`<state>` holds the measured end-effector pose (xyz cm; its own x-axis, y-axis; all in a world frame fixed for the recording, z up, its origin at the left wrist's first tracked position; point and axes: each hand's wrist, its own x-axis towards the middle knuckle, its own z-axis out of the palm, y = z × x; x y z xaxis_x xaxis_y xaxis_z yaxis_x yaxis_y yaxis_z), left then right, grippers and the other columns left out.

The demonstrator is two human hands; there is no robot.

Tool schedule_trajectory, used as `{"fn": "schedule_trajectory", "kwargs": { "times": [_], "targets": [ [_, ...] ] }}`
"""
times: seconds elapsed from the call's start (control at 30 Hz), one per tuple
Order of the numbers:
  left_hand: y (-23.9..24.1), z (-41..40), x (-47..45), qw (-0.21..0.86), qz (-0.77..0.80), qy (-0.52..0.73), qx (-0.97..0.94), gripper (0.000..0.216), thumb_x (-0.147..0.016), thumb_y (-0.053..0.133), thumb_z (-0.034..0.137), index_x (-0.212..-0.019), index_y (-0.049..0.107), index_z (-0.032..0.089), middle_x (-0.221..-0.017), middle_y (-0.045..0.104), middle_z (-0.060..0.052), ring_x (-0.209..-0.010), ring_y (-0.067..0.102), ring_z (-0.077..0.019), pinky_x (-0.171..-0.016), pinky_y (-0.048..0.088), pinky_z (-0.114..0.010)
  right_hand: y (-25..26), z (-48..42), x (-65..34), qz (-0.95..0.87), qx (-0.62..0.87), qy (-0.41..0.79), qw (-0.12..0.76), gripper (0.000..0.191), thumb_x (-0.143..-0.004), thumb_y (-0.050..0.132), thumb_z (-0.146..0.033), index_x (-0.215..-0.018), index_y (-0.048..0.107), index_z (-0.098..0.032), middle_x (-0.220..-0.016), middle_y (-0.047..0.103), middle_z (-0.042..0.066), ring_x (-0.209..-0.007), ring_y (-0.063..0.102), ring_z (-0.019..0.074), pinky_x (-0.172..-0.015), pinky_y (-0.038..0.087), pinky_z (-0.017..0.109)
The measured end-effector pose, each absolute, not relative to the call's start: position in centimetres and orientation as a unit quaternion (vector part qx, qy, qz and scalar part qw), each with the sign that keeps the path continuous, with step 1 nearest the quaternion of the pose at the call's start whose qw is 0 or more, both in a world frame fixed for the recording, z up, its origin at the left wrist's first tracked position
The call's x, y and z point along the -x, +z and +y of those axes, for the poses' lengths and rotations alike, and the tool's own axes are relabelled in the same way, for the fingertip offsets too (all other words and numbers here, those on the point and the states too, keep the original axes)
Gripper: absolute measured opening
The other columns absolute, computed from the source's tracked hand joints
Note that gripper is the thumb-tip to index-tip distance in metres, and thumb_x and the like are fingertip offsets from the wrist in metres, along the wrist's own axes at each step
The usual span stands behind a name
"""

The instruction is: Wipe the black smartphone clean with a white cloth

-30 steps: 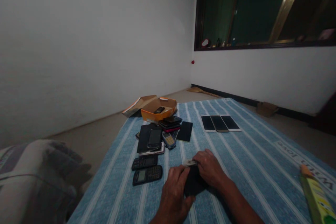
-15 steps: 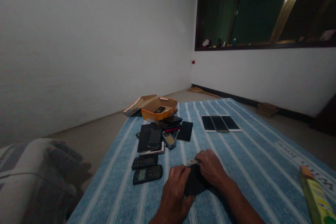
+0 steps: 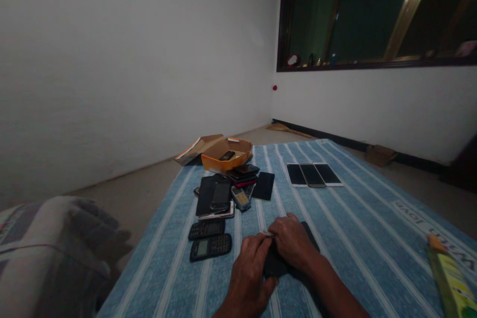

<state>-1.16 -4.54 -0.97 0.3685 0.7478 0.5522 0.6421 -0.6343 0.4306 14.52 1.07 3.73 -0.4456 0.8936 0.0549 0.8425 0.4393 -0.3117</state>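
A dark flat phone (image 3: 275,264) lies low on the striped cloth between my hands, largely covered by them. My left hand (image 3: 246,271) grips its left side with the thumb along the near edge. Over the middle of the phone, my right hand (image 3: 292,242) has its fingers closed on a small whitish scrap (image 3: 267,233), tissue or cloth, I cannot tell which. The fingertips of both hands nearly meet there. Left of my hands are two keypad phones, a nearer one (image 3: 210,247) and a farther one (image 3: 206,229).
Several phones are piled around a black touchscreen phone (image 3: 221,195), before an open orange box (image 3: 227,161). Three phones (image 3: 313,175) lie side by side at the right. A yellow-green package (image 3: 452,278) is at the right edge. Blue striped cloth (image 3: 357,268) covers the surface.
My right hand has shifted left across the phone with the whitish scrap, and a dark part now shows beyond its right side. My left hand has stayed nearly in place.
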Motion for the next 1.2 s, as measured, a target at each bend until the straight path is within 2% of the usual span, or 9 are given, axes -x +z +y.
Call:
{"fn": "schedule_trajectory", "kwargs": {
  "times": [0.2, 0.43, 0.6, 0.73, 0.87, 1.03, 1.2],
  "targets": [
    [-0.9, -4.7, 1.2, 0.068, 0.418, 0.371, -0.826, 0.080, -0.056, 0.054, -0.003, -0.132, 0.041, 0.020, -0.125, 0.053, -0.012, -0.110, 0.050, -0.0285, -0.091, 0.052, -0.046, 4.0, 2.0, -16.5, -0.825, 0.546, 0.121, 0.082, 0.037, -0.082, 0.038, -0.005, -0.091, 0.071, -0.017, -0.096, 0.071, 0.009, -0.096, 0.061, 0.0207, -0.096, 0.028, 0.033],
    [-0.6, -4.6, 1.2, 0.084, 0.429, 0.365, -0.822, 0.078, -0.057, 0.054, -0.002, -0.131, 0.042, 0.020, -0.124, 0.053, -0.012, -0.110, 0.050, -0.0292, -0.091, 0.051, -0.047, 3.1, 3.4, -19.7, -0.787, 0.591, 0.143, 0.106, 0.036, -0.079, 0.041, -0.008, -0.089, 0.074, -0.018, -0.097, 0.073, 0.008, -0.093, 0.064, 0.0196, -0.083, 0.037, 0.026],
    [-0.5, -4.7, 1.3, 0.098, 0.432, 0.355, -0.823, 0.077, -0.058, 0.054, -0.001, -0.131, 0.043, 0.021, -0.125, 0.053, -0.012, -0.111, 0.050, -0.0299, -0.092, 0.050, -0.048, 2.0, 4.4, -21.7, -0.743, 0.608, 0.205, 0.189, 0.034, -0.076, 0.042, -0.011, -0.084, 0.075, -0.018, -0.092, 0.074, 0.007, -0.092, 0.064, 0.0196, -0.080, 0.040, 0.024],
    [-0.6, -4.7, 1.4, 0.100, 0.431, 0.350, -0.826, 0.079, -0.060, 0.055, -0.001, -0.133, 0.040, 0.023, -0.127, 0.052, -0.011, -0.113, 0.048, -0.0301, -0.095, 0.049, -0.049, 1.6, 4.5, -22.6, -0.677, 0.609, 0.294, 0.291, 0.029, -0.072, 0.043, -0.021, -0.070, 0.072, -0.017, -0.074, 0.072, 0.005, -0.076, 0.065, 0.0201, -0.071, 0.042, 0.025],
    [-1.0, -4.6, 1.5, 0.103, 0.437, 0.354, -0.820, 0.080, -0.058, 0.057, -0.002, -0.133, 0.041, 0.022, -0.126, 0.053, -0.011, -0.112, 0.049, -0.0298, -0.094, 0.049, -0.048, 1.3, 4.2, -22.7, -0.622, 0.625, 0.326, 0.341, 0.026, -0.067, 0.045, -0.025, -0.062, 0.069, -0.018, -0.066, 0.069, 0.004, -0.067, 0.063, 0.0203, -0.065, 0.042, 0.026],
    [-1.2, -4.5, 1.6, 0.106, 0.440, 0.366, -0.813, 0.079, -0.057, 0.057, -0.001, -0.131, 0.044, 0.021, -0.125, 0.055, -0.011, -0.111, 0.050, -0.0296, -0.093, 0.050, -0.047, 0.8, 4.4, -22.4, -0.626, 0.635, 0.292, 0.347, 0.027, -0.068, 0.044, -0.020, -0.064, 0.070, -0.018, -0.070, 0.071, 0.006, -0.073, 0.064, 0.0213, -0.069, 0.042, 0.027],
    [-1.1, -4.5, 1.5, 0.114, 0.446, 0.377, -0.804, 0.075, -0.056, 0.057, 0.001, -0.127, 0.048, 0.022, -0.120, 0.058, -0.010, -0.107, 0.053, -0.0292, -0.090, 0.052, -0.047, 0.3, 4.4, -22.0, -0.628, 0.664, 0.248, 0.322, 0.034, -0.072, 0.044, -0.013, -0.081, 0.076, -0.019, -0.085, 0.075, 0.007, -0.085, 0.066, 0.0222, -0.076, 0.044, 0.028]
  ]
}}
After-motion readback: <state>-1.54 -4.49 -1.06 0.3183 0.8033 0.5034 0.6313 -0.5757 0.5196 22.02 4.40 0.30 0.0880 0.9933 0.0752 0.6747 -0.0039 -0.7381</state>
